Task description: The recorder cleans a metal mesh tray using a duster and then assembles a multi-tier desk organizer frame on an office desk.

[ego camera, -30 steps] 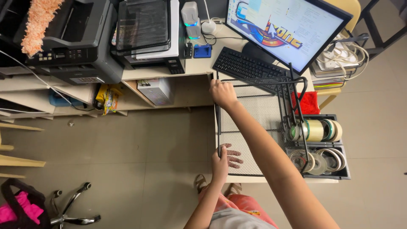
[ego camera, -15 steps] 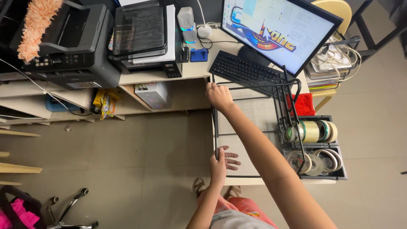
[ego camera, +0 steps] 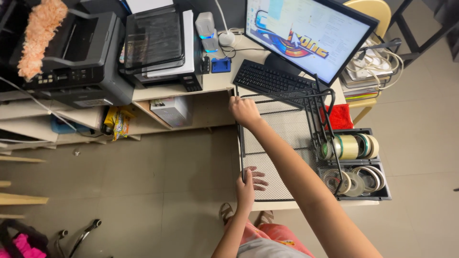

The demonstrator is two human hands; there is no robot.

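Little is changed since the earlier frame, both hands kept on the black mesh tray (ego camera: pixel 282 138) | left hand (ego camera: pixel 247 185) clasped on its near rim, right hand (ego camera: pixel 244 111) on its far corner | tray lies on the bench (ego camera: pixel 217 82) | keyboard (ego camera: pixel 272 80) just beyond, tape rolls (ego camera: pixel 351 146) alongside.

Lit blue-and-orange monitor screen (ego camera: pixel 306 36) above keyboard; yellow snack packet (ego camera: pixel 117 122) on shelf.

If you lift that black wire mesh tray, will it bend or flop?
Probably not: the mesh tray has a metal frame, so it likely stays stiff. Being mostly holes, it is probably light. The left hand and right hand grip opposite ends.
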